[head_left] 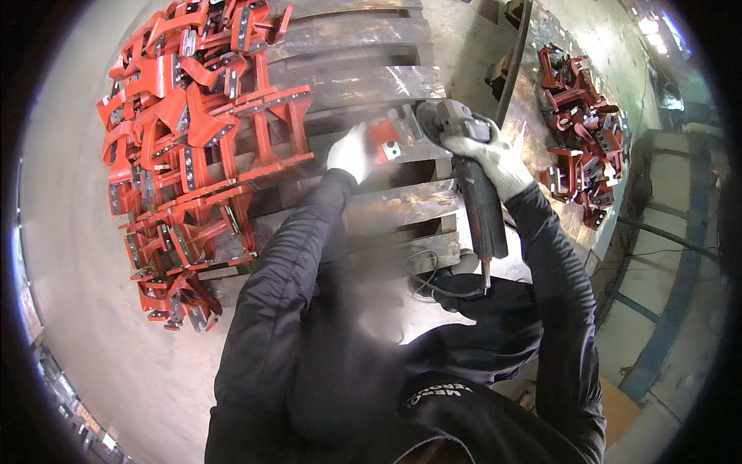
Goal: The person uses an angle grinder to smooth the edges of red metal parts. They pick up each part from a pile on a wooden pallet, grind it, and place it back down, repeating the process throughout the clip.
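Observation:
In a white glove, my left hand (352, 153) is closed on a red metal bracket (382, 138) above the wooden pallet (355, 85). A bare metal end of the bracket points right, toward the grinder. My right hand (495, 158), also gloved, wraps round the head end of a black angle grinder (481, 205). The grinder's disc (430, 124) is beside the bracket's metal end; whether they touch I cannot tell. From the grinder's lower end a cable (464, 295) loops toward my legs.
Many red brackets (202, 116) lie heaped on the pallet's left side. More dark red brackets (576, 104) are piled on a metal-topped table (533, 73) at the right. Concrete floor (93, 255) borders the pallet. Blue stripes (665, 340) mark the far right.

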`<state>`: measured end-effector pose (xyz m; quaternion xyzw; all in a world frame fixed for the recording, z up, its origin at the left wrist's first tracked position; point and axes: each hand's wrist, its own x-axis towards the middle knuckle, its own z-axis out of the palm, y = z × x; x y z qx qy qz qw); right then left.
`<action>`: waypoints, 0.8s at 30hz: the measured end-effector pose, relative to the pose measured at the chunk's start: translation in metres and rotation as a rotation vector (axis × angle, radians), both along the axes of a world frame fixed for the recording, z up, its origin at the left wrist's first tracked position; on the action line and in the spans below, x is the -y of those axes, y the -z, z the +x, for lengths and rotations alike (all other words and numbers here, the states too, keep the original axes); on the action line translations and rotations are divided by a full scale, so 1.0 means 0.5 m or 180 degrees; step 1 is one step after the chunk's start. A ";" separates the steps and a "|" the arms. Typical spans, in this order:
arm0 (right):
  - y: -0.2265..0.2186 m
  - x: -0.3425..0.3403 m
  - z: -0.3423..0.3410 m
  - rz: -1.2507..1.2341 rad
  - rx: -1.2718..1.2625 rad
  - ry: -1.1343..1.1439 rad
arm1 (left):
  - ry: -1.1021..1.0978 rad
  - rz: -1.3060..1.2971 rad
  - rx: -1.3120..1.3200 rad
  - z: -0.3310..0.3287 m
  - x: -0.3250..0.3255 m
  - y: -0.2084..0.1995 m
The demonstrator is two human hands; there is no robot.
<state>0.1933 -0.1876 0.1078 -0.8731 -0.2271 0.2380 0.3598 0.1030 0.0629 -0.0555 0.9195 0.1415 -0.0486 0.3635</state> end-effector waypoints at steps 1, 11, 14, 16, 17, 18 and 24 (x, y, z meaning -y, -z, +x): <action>0.023 0.004 0.028 0.0050 -0.0043 0.0012 | 0.0063 -0.0014 -0.0044 0.005 0.004 -0.002; 0.073 0.002 0.061 0.0357 -0.0976 0.0189 | 0.0100 0.0004 0.0068 -0.003 -0.006 0.016; 0.025 -0.010 0.014 0.0274 -0.1194 0.0528 | 0.0122 0.0006 0.0045 -0.006 -0.008 0.009; -0.020 -0.033 -0.037 0.0425 -0.1502 0.1200 | 0.0140 0.0036 0.0132 -0.006 -0.010 0.017; -0.025 -0.027 -0.053 0.0449 -0.1820 0.1367 | 0.0123 0.0067 0.0186 -0.011 -0.014 0.033; -0.029 -0.020 -0.061 0.0457 -0.2120 0.1565 | 0.0132 0.0071 0.0250 -0.010 -0.012 0.035; -0.048 -0.008 -0.108 -0.0392 -0.0457 0.0712 | 0.0037 0.0133 0.0415 -0.021 -0.007 0.004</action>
